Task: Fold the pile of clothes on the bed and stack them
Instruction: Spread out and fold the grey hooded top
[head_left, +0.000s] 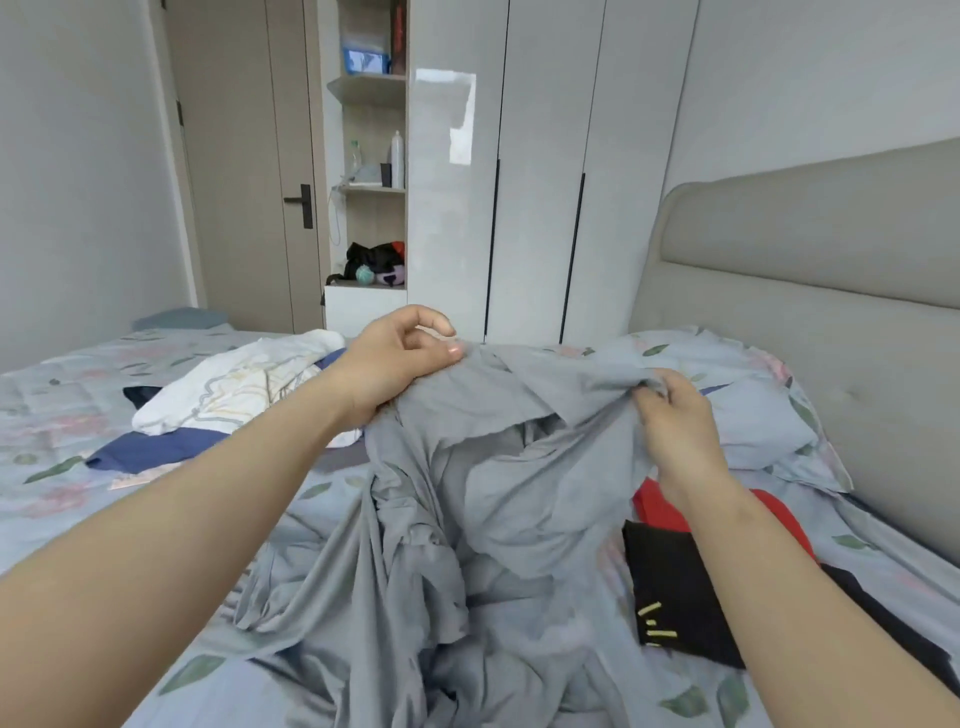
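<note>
I observe my left hand (400, 358) pinching the grey garment (493, 493) at its top edge, while my right hand (675, 415) grips a bunched fold. The garment drapes below both sets of fingers onto the bed (78, 415). Below my right fingers lies a black garment (670, 597); its yellow markings are illegible.

Both bare arms are reaching in from the bottom corners; left hand (395, 358) is pinching the grey garment (498, 509) at frame centre, right hand (675, 421) is gripping it centre-right.
</note>
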